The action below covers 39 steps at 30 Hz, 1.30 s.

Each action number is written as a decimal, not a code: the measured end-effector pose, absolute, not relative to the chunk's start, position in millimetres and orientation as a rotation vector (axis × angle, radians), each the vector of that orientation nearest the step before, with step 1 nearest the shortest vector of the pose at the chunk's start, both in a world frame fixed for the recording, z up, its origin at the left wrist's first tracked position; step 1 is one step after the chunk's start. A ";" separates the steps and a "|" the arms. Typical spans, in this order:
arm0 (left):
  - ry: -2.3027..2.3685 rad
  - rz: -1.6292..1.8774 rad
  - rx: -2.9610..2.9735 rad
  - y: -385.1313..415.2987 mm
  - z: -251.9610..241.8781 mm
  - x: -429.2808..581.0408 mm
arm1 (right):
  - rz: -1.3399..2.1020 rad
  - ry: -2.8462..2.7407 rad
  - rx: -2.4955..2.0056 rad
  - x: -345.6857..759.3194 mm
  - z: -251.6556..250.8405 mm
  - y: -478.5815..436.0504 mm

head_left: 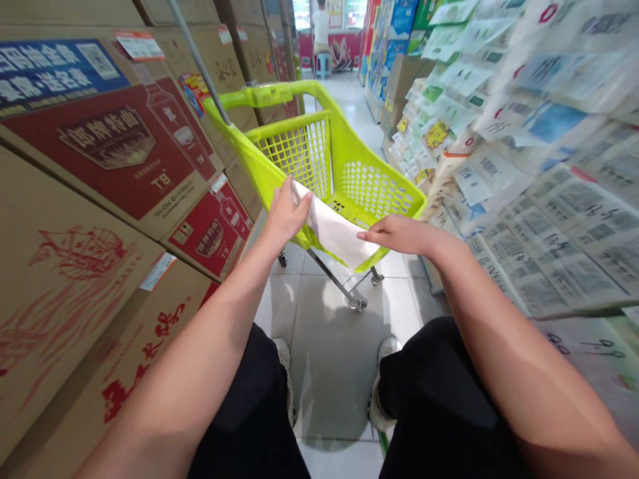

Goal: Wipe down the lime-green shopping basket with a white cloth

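Along the left, we've got stacked boxes (107, 156). Mid-aisle: green cart (357, 150). White sheet (337, 229) lies along its near edge. Our left hand (285, 211) grips the sheet's left end, thumb and fingers closed. Right hand (399, 234): fingers nearly together, touching its right part; can't tell if pinching.

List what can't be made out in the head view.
Head view:
Back of the white sheet: hidden by its front, so fixed to the cart or loose is unclear.
Left hand and right hand: some fingers hidden by the hands themselves.
Small print on the packages: blurred.
Distant person: head cut by the top edge.
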<state>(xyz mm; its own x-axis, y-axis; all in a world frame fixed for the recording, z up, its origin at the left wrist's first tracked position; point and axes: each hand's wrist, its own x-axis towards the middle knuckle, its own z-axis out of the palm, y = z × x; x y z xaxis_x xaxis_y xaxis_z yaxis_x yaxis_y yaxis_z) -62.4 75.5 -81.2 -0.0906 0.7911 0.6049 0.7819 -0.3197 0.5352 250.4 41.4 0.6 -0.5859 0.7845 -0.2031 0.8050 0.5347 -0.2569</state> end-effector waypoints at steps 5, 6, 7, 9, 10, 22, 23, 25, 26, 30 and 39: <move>1.939 1.576 1.821 82.3 -77.7 -68.7 | -0.645 2.877 1.159 227.8 -7.7 39.9; 1.969 1.630 1.770 81.7 -74.3 -71.5 | -0.617 2.906 1.162 220.5 -9.0 39.8; 1.999 1.681 1.726 80.6 -70.5 -74.4 | -0.587 2.937 1.190 213.6 -9.5 40.1; 2.042 1.759 1.676 76.6 -62.3 -79.3 | -0.552 3.003 1.333 203.1 -7.4 42.0; 2.047 1.782 1.668 73.6 -58.1 -80.9 | -0.545 3.033 1.437 200.5 -4.8 43.7; 1.480 1.285 1.203 -7.2 -12.3 -46.8 | -0.537 3.378 2.190 230.8 -34.9 104.3; 1.467 1.293 1.178 -11.0 -10.5 -46.4 | -0.589 3.429 2.181 228.9 -39.4 107.7; 1.432 1.375 1.149 -14.8 -9.5 -47.9 | -0.687 3.492 2.174 223.1 -45.5 111.9; 1.413 1.431 1.137 -15.1 -10.1 -49.4 | -0.729 3.504 2.174 219.7 -47.5 113.1; 1.359 1.554 1.102 -11.0 -17.2 -54.8 | -0.733 3.566 2.124 207.2 -53.5 115.5; 1.611 1.366 1.235 -9.4 -26.1 -71.4 | -0.763 3.515 2.128 199.1 -58.2 133.6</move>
<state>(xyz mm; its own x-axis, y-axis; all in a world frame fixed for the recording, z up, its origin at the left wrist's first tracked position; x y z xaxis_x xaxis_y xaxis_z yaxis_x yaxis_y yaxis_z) -71.4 -9.4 -26.1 -0.3178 0.9450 0.0768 0.2304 -0.0016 0.9731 199.1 133.6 -58.2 -0.1170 0.8031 0.5843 0.4887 0.5587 -0.6701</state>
